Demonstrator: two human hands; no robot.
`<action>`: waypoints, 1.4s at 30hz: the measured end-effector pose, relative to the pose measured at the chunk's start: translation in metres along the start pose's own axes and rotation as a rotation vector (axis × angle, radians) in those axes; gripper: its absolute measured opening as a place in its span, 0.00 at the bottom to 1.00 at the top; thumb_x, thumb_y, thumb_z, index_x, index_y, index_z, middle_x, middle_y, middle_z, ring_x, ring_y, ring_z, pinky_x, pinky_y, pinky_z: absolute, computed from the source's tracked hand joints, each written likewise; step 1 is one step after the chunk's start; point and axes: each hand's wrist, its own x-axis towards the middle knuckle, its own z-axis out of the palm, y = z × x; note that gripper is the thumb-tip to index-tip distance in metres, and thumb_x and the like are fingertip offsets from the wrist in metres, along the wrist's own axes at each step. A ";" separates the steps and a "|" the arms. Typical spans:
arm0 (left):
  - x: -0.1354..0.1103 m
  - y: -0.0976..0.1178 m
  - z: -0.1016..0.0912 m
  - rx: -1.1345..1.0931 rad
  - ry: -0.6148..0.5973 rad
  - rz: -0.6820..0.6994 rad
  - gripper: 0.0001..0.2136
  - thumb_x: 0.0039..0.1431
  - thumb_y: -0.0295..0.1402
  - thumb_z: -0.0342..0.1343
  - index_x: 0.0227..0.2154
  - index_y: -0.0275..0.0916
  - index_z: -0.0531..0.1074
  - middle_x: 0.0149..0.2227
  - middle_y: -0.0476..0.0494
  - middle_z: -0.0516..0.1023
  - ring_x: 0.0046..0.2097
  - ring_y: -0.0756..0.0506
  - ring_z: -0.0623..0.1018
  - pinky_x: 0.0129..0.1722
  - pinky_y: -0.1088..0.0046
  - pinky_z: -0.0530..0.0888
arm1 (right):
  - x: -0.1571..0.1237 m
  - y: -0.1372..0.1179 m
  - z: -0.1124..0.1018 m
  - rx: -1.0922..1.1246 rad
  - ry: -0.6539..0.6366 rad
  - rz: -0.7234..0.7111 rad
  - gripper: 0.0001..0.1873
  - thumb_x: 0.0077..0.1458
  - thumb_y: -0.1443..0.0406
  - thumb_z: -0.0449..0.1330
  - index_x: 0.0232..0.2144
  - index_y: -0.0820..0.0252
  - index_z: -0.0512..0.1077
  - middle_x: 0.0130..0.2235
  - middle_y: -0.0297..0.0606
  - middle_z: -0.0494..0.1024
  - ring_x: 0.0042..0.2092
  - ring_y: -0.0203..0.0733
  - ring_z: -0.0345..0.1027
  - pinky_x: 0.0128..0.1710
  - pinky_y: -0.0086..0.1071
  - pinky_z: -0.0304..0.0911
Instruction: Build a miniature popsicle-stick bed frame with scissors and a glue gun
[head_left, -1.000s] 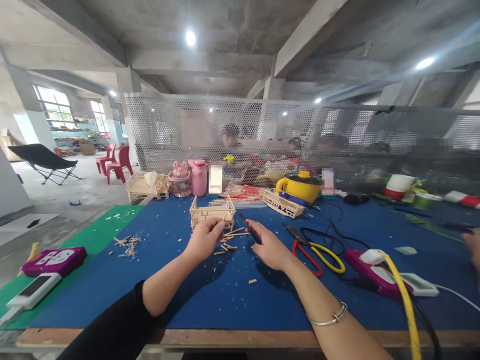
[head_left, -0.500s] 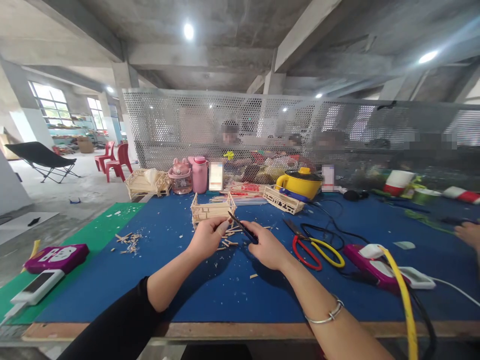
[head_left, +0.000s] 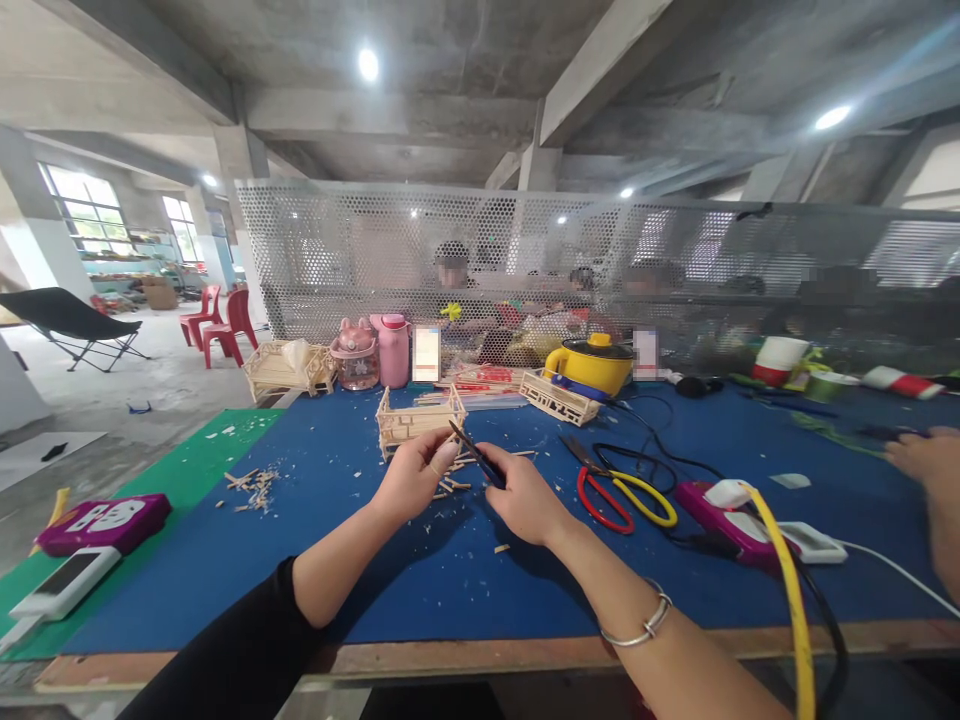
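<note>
My left hand (head_left: 411, 477) is closed in a pinch near the table's middle, on what looks like a thin wooden stick (head_left: 454, 437), mostly covered by the fingers. My right hand (head_left: 521, 492) grips a slim dark knife-like tool (head_left: 474, 452), its pointed end reaching up and left to the left fingertips. Just behind the left hand stands a small wooden model (head_left: 405, 424) with railed ends, like a miniature bed or bench. Short wooden sticks (head_left: 452, 488) lie scattered beneath the hands.
Red-and-yellow-handled scissors (head_left: 616, 497) lie right of my right hand, beside a purple power strip (head_left: 694, 497) and cables. A pile of wood offcuts (head_left: 257, 487) is at left. Behind are a yellow pot (head_left: 592, 368) and pink bottle (head_left: 394, 350). Another person's hand (head_left: 919, 455) is far right.
The whole view has shifted slightly, so most things sit a little further left. Both hands keep their grips, with the tool's tip still at the left fingertips. The other person's hand reaches further into view.
</note>
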 end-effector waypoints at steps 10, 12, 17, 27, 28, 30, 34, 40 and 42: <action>0.005 -0.006 0.003 -0.328 -0.018 -0.130 0.20 0.53 0.49 0.52 0.30 0.34 0.74 0.27 0.46 0.72 0.27 0.51 0.70 0.31 0.74 0.70 | 0.001 -0.018 0.011 0.305 -0.045 0.048 0.14 0.38 0.73 0.49 0.28 0.58 0.70 0.25 0.29 0.67 0.31 0.36 0.58 0.34 0.30 0.55; 0.005 -0.005 0.001 -0.369 -0.045 -0.143 0.20 0.52 0.49 0.53 0.28 0.33 0.73 0.27 0.47 0.71 0.27 0.51 0.70 0.31 0.74 0.71 | 0.001 -0.017 0.011 0.368 -0.079 0.084 0.13 0.37 0.73 0.50 0.27 0.59 0.69 0.24 0.28 0.66 0.28 0.34 0.55 0.30 0.28 0.54; 0.003 0.002 -0.003 -0.398 -0.082 -0.143 0.19 0.52 0.49 0.54 0.24 0.34 0.69 0.24 0.50 0.69 0.26 0.53 0.69 0.31 0.73 0.72 | -0.001 -0.008 0.012 0.592 -0.229 0.181 0.13 0.34 0.72 0.51 0.28 0.59 0.67 0.24 0.30 0.66 0.26 0.34 0.57 0.25 0.27 0.56; 0.006 0.006 -0.013 0.145 0.114 -0.009 0.16 0.53 0.46 0.52 0.22 0.36 0.70 0.19 0.52 0.64 0.21 0.53 0.64 0.22 0.77 0.62 | 0.000 -0.005 0.016 0.622 -0.299 0.205 0.22 0.33 0.69 0.51 0.36 0.58 0.67 0.26 0.31 0.68 0.26 0.37 0.63 0.27 0.32 0.62; 0.005 0.007 -0.014 0.256 0.158 0.054 0.17 0.53 0.44 0.52 0.18 0.36 0.68 0.18 0.52 0.62 0.22 0.53 0.62 0.23 0.77 0.60 | 0.002 -0.003 0.016 0.455 -0.223 0.222 0.21 0.35 0.68 0.51 0.37 0.58 0.68 0.26 0.31 0.68 0.26 0.37 0.63 0.28 0.31 0.62; 0.002 0.008 -0.014 0.395 0.226 0.152 0.21 0.55 0.41 0.49 0.12 0.37 0.60 0.16 0.53 0.55 0.22 0.53 0.58 0.23 0.76 0.56 | 0.007 0.005 0.012 0.143 -0.045 0.281 0.19 0.41 0.66 0.50 0.39 0.58 0.68 0.27 0.32 0.70 0.27 0.37 0.63 0.29 0.31 0.62; 0.001 0.005 -0.014 0.384 0.276 0.114 0.21 0.59 0.42 0.44 0.13 0.38 0.59 0.16 0.53 0.57 0.22 0.52 0.59 0.24 0.76 0.57 | 0.018 0.030 -0.016 -0.191 0.187 0.450 0.24 0.50 0.65 0.44 0.50 0.63 0.61 0.38 0.43 0.73 0.38 0.45 0.67 0.38 0.36 0.62; 0.009 -0.010 -0.020 0.378 0.167 0.042 0.19 0.58 0.44 0.44 0.18 0.38 0.67 0.18 0.50 0.67 0.24 0.50 0.66 0.26 0.76 0.61 | 0.020 0.055 -0.044 -0.615 -0.010 0.667 0.32 0.39 0.69 0.55 0.51 0.66 0.65 0.52 0.60 0.65 0.53 0.66 0.60 0.48 0.55 0.53; 0.010 -0.012 -0.022 0.390 0.141 0.044 0.19 0.58 0.44 0.45 0.18 0.38 0.68 0.19 0.50 0.68 0.25 0.50 0.67 0.27 0.76 0.62 | 0.018 0.057 -0.043 -0.688 -0.138 0.669 0.34 0.38 0.70 0.56 0.52 0.62 0.66 0.54 0.56 0.65 0.55 0.65 0.58 0.51 0.57 0.50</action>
